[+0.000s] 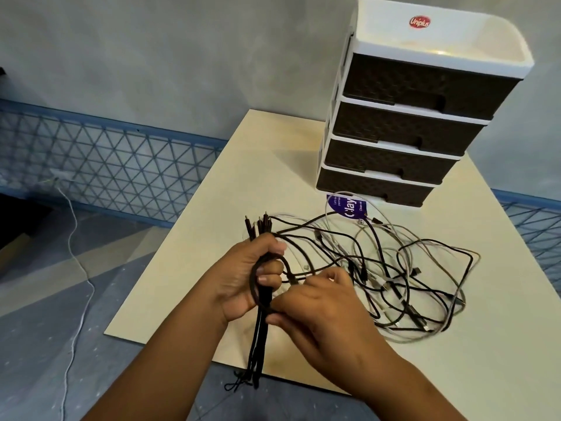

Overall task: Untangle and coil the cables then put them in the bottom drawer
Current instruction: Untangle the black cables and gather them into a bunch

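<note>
Two bare hands were held low over the near edge of a cream board (440, 375). A bundle of black cables (263, 287) was gripped in the left hand (246, 278), fingers curled round it, with the plug ends sticking up above the fist and the folded lengths hanging down past the board's edge. A black strand at the bundle was pinched between the thumb and fingers of the right hand (315, 302), just beside the left. Beyond the hands, a loose tangle of black and white cables (403, 281) was spread on the board, joined to the bundle by several strands. A purple label (349, 208) was seen at the tangle's far side. Farther back, a four-drawer unit (406, 117) stood upright, its bottom drawer (373, 186) closed.
</note>
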Tool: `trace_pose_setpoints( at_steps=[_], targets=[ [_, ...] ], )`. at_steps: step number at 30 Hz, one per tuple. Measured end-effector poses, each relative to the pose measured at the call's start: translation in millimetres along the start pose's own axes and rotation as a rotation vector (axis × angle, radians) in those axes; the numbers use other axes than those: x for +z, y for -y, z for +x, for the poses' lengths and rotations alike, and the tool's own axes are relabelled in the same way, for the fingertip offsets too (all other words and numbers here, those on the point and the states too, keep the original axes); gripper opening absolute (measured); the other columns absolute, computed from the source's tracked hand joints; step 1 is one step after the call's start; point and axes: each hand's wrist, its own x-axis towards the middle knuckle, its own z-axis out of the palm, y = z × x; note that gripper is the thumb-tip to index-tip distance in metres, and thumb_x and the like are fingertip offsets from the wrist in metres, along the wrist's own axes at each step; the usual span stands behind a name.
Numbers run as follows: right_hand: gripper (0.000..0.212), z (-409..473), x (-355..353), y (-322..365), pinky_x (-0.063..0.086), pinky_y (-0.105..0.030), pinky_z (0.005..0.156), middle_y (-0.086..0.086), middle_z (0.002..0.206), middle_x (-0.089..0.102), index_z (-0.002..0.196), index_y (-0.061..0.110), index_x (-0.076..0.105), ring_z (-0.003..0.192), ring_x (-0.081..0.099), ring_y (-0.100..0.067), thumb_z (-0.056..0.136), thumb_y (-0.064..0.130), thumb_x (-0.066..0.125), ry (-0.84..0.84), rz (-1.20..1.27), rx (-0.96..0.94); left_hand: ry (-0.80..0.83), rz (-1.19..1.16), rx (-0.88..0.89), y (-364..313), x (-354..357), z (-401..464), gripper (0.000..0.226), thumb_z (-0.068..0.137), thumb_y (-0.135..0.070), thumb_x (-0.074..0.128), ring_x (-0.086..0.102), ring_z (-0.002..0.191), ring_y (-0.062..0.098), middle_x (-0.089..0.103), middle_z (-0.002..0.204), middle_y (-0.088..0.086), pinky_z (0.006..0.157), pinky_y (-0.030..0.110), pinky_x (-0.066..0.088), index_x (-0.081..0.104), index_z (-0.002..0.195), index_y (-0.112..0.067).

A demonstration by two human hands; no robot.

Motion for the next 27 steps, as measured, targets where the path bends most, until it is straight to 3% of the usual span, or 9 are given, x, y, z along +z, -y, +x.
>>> trace_pose_setpoints(
  at_steps=[3, 5, 7, 10, 13, 15, 19, 22, 27],
  targets=[
    [0.013, -3.9, 2.9, -8.7, 0.034, -0.035, 0.075, 0.016, 0.077, 0.062, 0.095, 0.034, 0.062, 0.071, 0.051, -0.01, 0.096, 0.044, 0.053, -0.092, -0.07, 0.07, 0.004, 0.129, -0.005, 3.1, -3.2, -1.4, 0.032, 0.076, 0.006, 0.06, 0.027, 0.047, 0.007, 0.026, 0.076, 0.002, 0.04, 0.018, 0.027, 0.04, 0.078, -0.019],
    [0.017, -5.8, 4.7, -13.5, 0.036, -0.037, 0.074, 0.017, 0.077, 0.064, 0.093, 0.034, 0.064, 0.071, 0.053, -0.009, 0.096, 0.046, 0.053, -0.078, -0.098, 0.105, -0.019, 0.249, 0.016, 4.7, -1.7, -2.3, 0.017, 0.09, -0.002, 0.056, 0.029, 0.047, 0.006, 0.042, 0.075, 0.003, 0.04, 0.018, 0.026, 0.048, 0.079, -0.012],
    [0.022, -6.6, 5.7, -16.8, 0.04, -0.038, 0.075, 0.018, 0.078, 0.067, 0.091, 0.034, 0.065, 0.069, 0.056, -0.003, 0.094, 0.052, 0.052, -0.009, -0.032, 0.154, -0.042, 0.289, 0.051, 6.7, 0.5, -2.8, 0.017, 0.096, -0.012, 0.055, 0.029, 0.044, 0.005, 0.054, 0.073, 0.003, 0.04, 0.017, 0.023, 0.053, 0.08, -0.009],
    [0.046, -2.5, 3.7, -17.9, 0.048, -0.036, 0.075, 0.012, 0.08, 0.072, 0.092, 0.031, 0.068, 0.068, 0.064, -0.004, 0.089, 0.069, 0.041, 0.14, 0.348, 0.391, -0.018, 0.266, 0.108, 9.6, 4.5, -4.8, 0.024, 0.099, -0.02, 0.052, 0.026, 0.042, 0.003, 0.049, 0.064, -0.001, 0.039, 0.015, 0.02, 0.046, 0.077, -0.011],
    [0.057, 12.3, -2.8, -20.1, 0.048, -0.032, 0.06, -0.002, 0.082, 0.074, 0.091, 0.017, 0.073, 0.061, 0.065, -0.015, 0.096, 0.061, 0.036, 0.041, 0.872, 0.846, 0.026, 0.329, 0.116, 11.8, 9.1, -9.8, 0.028, 0.102, -0.024, 0.048, 0.023, 0.042, 0.003, 0.043, 0.057, -0.006, 0.04, 0.016, 0.017, 0.042, 0.076, -0.012],
    [0.055, 24.8, -8.2, -24.3, 0.039, -0.027, 0.054, -0.003, 0.081, 0.075, 0.092, 0.012, 0.073, 0.057, 0.059, -0.017, 0.099, 0.054, 0.038, -0.011, 0.963, 1.019, 0.09, 0.405, 0.111, 13.6, 12.6, -14.8, 0.028, 0.102, -0.025, 0.047, 0.021, 0.043, 0.003, 0.04, 0.058, -0.007, 0.041, 0.016, 0.017, 0.041, 0.077, -0.013],
    [0.038, 39.2, -15.3, -28.1, 0.028, -0.025, 0.049, 0.0, 0.068, 0.069, 0.084, 0.009, 0.073, 0.049, 0.042, -0.013, 0.092, 0.044, 0.06, -0.13, 1.098, 1.105, 0.233, 0.478, 0.102, 14.8, 14.5, -22.7, 0.02, 0.1, -0.027, 0.05, 0.025, 0.046, 0.004, 0.036, 0.065, -0.006, 0.042, 0.015, 0.022, 0.047, 0.097, -0.008],
    [0.016, 39.8, -18.7, -26.8, 0.021, -0.024, 0.048, 0.001, 0.065, 0.062, 0.084, 0.01, 0.07, 0.048, 0.036, -0.01, 0.086, 0.026, 0.068, -0.17, 1.343, 1.119, 0.29, 0.542, 0.103, 13.7, 13.5, -27.1, 0.025, 0.099, -0.039, 0.046, 0.025, 0.049, 0.005, 0.036, 0.064, -0.008, 0.044, 0.017, 0.022, 0.048, 0.082, -0.021],
    [0.011, 37.8, -22.8, -25.5, 0.037, -0.023, 0.051, 0.0, 0.065, 0.055, 0.079, 0.013, 0.062, 0.053, 0.048, -0.012, 0.086, 0.019, 0.057, -0.122, 1.641, 1.087, 0.198, 0.384, 0.085, 10.3, 15.2, -25.6, 0.032, 0.091, -0.048, 0.047, 0.019, 0.046, 0.006, 0.032, 0.062, -0.003, 0.041, 0.017, 0.018, 0.047, 0.082, -0.018]
  ],
)
